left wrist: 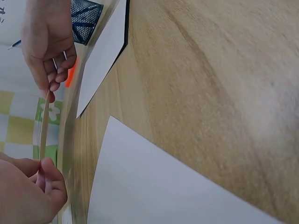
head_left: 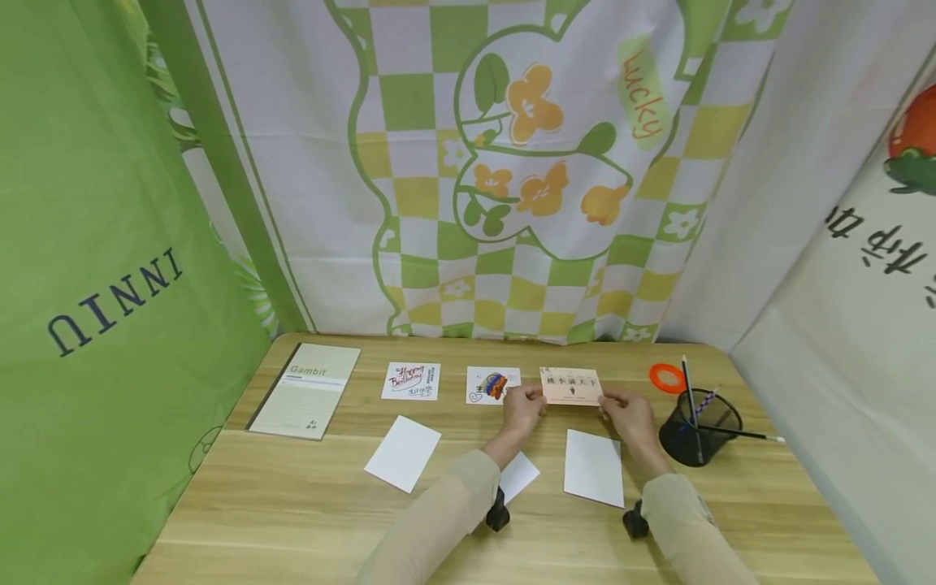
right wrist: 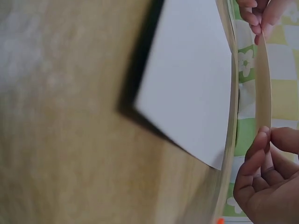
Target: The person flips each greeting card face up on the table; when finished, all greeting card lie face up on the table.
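Peach, thin rectangular card (head_left: 572, 386), pinched
Right of frame centre, our left hand (head_left: 522, 412) and right hand (head_left: 633, 419) grip its ends above the wood-grained table (head_left: 292, 504).

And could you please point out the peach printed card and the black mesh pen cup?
Peach printed card (head_left: 572, 387), head view, middle of its face.
Black mesh pen cup (head_left: 711, 445), head view, side wall.

Wood-grain tabletop (head_left: 292, 504). Gambit notebook (head_left: 305, 392) far left, lying flat. Black mesh cup (head_left: 715, 439) right side, pencils (head_left: 746, 434) leaning in it; orange ring (head_left: 655, 376) just behind. Checkered floral curtain (head_left: 409, 101) at back, "Lucky" print. Green curtain (head_left: 110, 203) left, dark lettering. White cloth (head_left: 841, 325) right.
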`<action>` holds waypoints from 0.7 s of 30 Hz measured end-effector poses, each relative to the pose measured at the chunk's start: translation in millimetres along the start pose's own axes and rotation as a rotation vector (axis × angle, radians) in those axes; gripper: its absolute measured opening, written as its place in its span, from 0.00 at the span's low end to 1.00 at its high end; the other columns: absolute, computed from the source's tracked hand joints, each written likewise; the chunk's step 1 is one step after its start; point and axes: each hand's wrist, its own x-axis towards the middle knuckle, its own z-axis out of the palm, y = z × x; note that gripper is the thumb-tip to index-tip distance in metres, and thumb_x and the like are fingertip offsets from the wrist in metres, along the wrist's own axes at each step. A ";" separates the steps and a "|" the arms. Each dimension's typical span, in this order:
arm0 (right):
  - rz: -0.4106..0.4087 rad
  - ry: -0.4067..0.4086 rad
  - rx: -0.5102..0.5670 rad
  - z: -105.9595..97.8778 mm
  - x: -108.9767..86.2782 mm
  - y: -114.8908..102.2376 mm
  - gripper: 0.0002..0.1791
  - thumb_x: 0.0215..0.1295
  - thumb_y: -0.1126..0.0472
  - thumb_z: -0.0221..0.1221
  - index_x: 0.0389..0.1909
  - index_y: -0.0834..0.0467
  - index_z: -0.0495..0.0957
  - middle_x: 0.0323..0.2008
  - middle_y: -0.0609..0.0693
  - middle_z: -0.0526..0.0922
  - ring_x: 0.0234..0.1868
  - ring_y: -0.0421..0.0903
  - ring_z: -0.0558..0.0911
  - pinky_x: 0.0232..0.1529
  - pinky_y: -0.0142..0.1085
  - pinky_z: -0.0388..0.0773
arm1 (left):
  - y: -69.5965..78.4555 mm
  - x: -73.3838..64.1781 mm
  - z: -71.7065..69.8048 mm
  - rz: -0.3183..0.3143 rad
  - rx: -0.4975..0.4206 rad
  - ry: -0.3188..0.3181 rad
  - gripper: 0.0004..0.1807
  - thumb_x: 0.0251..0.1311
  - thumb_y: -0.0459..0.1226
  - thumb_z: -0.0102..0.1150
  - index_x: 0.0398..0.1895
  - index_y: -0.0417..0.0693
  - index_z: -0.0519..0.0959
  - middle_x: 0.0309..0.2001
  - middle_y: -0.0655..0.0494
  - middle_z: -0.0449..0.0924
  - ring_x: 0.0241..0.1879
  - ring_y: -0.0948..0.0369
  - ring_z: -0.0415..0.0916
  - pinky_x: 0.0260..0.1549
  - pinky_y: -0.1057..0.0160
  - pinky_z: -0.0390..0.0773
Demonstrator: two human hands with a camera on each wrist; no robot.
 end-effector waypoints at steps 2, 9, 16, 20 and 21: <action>0.007 0.002 -0.006 0.2 -0.1 0.9 0.17 0.66 0.67 0.56 0.52 0.74 0.76 0.30 0.56 0.84 0.27 0.39 0.81 0.27 0.28 0.79 | -0.7 0.8 1.4 -0.018 -0.013 -0.015 0.14 0.52 0.20 0.58 0.44 0.27 0.80 0.24 0.48 0.80 0.23 0.55 0.81 0.23 0.66 0.81; 0.038 0.006 0.024 1.1 0.4 3.7 0.16 0.66 0.68 0.56 0.51 0.75 0.76 0.27 0.56 0.82 0.25 0.40 0.79 0.24 0.28 0.76 | -2.3 3.5 6.3 -0.113 -0.071 -0.024 0.13 0.55 0.20 0.55 0.45 0.27 0.80 0.24 0.47 0.81 0.20 0.59 0.77 0.21 0.66 0.80; 0.031 -0.001 -0.037 -0.3 -0.2 4.7 0.16 0.67 0.66 0.53 0.48 0.74 0.77 0.24 0.55 0.81 0.24 0.41 0.77 0.22 0.28 0.73 | -3.2 6.2 6.1 -0.183 -0.061 -0.091 0.17 0.58 0.22 0.52 0.51 0.27 0.77 0.28 0.41 0.82 0.17 0.64 0.73 0.17 0.71 0.76; 0.048 -0.019 -0.079 -1.3 -2.1 2.7 0.17 0.68 0.64 0.49 0.49 0.73 0.77 0.27 0.59 0.81 0.26 0.42 0.76 0.23 0.28 0.71 | -2.8 7.9 6.1 -0.216 -0.059 -0.122 0.20 0.57 0.22 0.49 0.55 0.28 0.75 0.26 0.43 0.82 0.15 0.67 0.71 0.13 0.74 0.70; 0.052 -0.023 -0.086 -1.3 -2.1 2.7 0.18 0.69 0.64 0.49 0.50 0.73 0.76 0.28 0.60 0.81 0.26 0.42 0.75 0.23 0.28 0.70 | -3.1 8.2 6.4 -0.218 -0.058 -0.124 0.21 0.56 0.22 0.49 0.55 0.28 0.75 0.25 0.42 0.82 0.14 0.67 0.70 0.12 0.74 0.68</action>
